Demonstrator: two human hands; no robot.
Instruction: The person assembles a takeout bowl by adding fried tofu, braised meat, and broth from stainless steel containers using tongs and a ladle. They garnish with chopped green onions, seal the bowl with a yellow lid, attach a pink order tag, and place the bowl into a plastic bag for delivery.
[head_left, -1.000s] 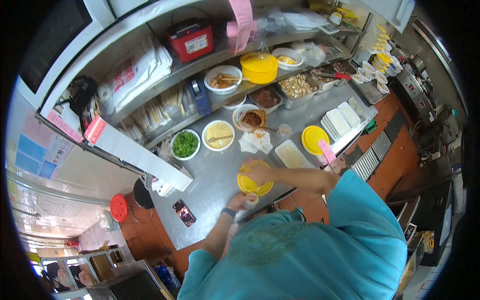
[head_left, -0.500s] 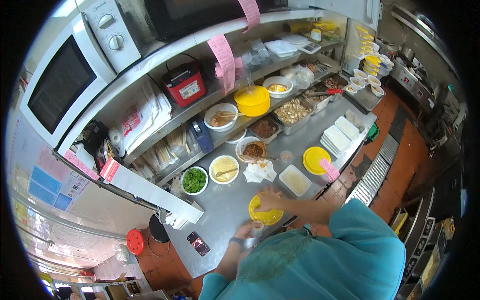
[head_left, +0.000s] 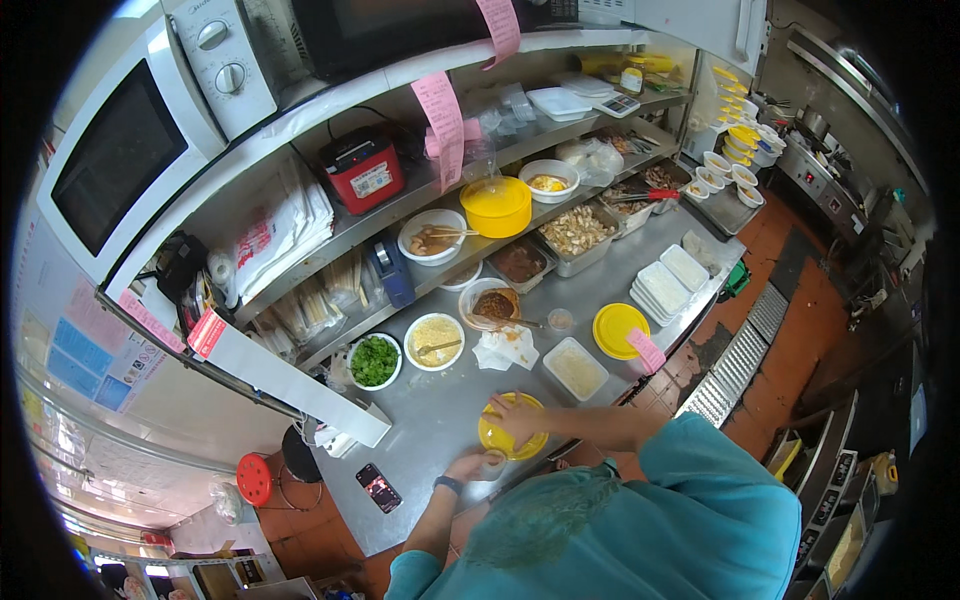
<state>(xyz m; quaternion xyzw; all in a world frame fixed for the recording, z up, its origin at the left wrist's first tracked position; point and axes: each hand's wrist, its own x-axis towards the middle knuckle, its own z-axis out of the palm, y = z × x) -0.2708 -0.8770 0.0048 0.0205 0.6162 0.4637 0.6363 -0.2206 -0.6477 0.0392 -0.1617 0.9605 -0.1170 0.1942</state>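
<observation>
A round yellow lid (head_left: 532,446) sits near the front edge of the steel counter; what is under it is mostly hidden. My right hand (head_left: 513,418) lies on top of the lid, its fingers stretched across the left part. Just left of the lid, my left hand (head_left: 468,466), with a dark band at the wrist, is closed around a small round translucent thing (head_left: 493,464); whether it is a cup or a roll of tape I cannot tell. Crumpled white paper (head_left: 505,347) and a white tub of pale food (head_left: 576,369) lie beyond my hands.
A phone (head_left: 378,488) lies left on the counter (head_left: 420,410). Bowls of chopped greens (head_left: 374,361), minced pale food (head_left: 435,341) and brown sauce (head_left: 489,304) line the shelf side. More yellow lids (head_left: 618,330) and stacked white containers (head_left: 660,291) stand right. The shelf (head_left: 400,180) overhangs behind.
My right hand has gone from spread and blurred over the far edge of the lid to resting on it. The small round thing in my left hand has tipped. The whole view has shifted slightly.
</observation>
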